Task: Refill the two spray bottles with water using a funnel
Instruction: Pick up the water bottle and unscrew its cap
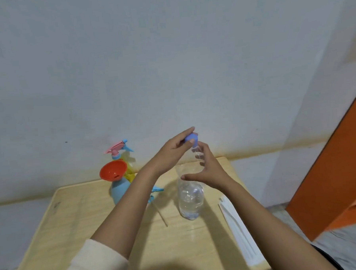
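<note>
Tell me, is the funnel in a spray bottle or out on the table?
In: the orange funnel stands in the neck of the blue spray bottle.

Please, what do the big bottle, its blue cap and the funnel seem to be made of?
The bottle: clear glossy plastic, probably; see-through, with bright highlights. The cap: opaque blue plastic, smooth, fairly matt. The funnel: orange-red plastic, smooth, evenly coloured, slightly shiny.

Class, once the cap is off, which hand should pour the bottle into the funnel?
Probably the right: the right hand grips the water bottle at its neck, while the left hand pinches the blue cap. The funnel stands nearby.
</note>
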`<state>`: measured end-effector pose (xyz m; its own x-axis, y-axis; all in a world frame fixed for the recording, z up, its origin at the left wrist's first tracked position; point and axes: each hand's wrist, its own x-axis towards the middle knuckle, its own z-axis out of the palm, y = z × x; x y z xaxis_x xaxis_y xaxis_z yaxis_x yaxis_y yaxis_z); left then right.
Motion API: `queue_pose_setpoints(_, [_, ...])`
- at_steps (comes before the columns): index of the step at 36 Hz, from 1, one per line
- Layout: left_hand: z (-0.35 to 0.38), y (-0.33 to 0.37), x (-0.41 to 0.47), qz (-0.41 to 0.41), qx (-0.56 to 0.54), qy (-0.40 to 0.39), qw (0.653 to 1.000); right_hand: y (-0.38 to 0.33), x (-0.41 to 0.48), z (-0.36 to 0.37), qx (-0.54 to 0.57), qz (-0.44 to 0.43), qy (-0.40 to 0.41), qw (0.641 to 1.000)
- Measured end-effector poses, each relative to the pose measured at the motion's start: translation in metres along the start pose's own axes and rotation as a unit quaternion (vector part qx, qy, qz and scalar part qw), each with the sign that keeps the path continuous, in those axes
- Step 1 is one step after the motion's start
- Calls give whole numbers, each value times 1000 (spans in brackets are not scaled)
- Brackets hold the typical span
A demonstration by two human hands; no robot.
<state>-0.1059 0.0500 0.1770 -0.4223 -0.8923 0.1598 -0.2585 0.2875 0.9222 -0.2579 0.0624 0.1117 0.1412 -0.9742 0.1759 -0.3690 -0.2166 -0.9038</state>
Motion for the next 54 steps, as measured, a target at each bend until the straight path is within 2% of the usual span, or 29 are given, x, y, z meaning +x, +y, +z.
queue_pose_setpoints(8, [9,-1,8,22,-43,94,994,1,3,9,29,-18,45,998])
queue_pose_setpoints(13, [26,1,12,33,22,226,973,6,5,17,22,-25,49,998])
queue_pose_setpoints(15, [29,3,13,28,17,250,968,8,4,23,40,-15,67,997])
queue_pose_setpoints(18, [29,1,10,32,-37,190,981,10,2,24,65,-9,90,994])
queue_pose_setpoints(21, [27,-7,3,31,-68,97,992,10,1,15,67,-12,69,995])
queue_pose_setpoints(23, [26,-9,1,27,-74,69,994,10,0,11,62,-17,56,996])
queue_pose_setpoints(29, [28,-6,8,47,35,117,991,10,2,14,54,-11,75,996])
queue_pose_setpoints(35, [41,-5,7,58,18,216,975,9,0,16,52,-14,64,996])
queue_pose_setpoints(37, [43,-3,8,56,19,210,976,10,-1,14,55,-13,62,996])
queue_pose_setpoints(41, [37,-8,4,31,-53,123,990,13,-1,11,58,-9,60,996])
queue_pose_setpoints(43, [33,-9,3,32,-50,93,994,12,-1,9,57,-8,51,997])
queue_pose_setpoints(54, [43,-2,7,42,42,190,980,13,-1,11,55,-11,75,996])
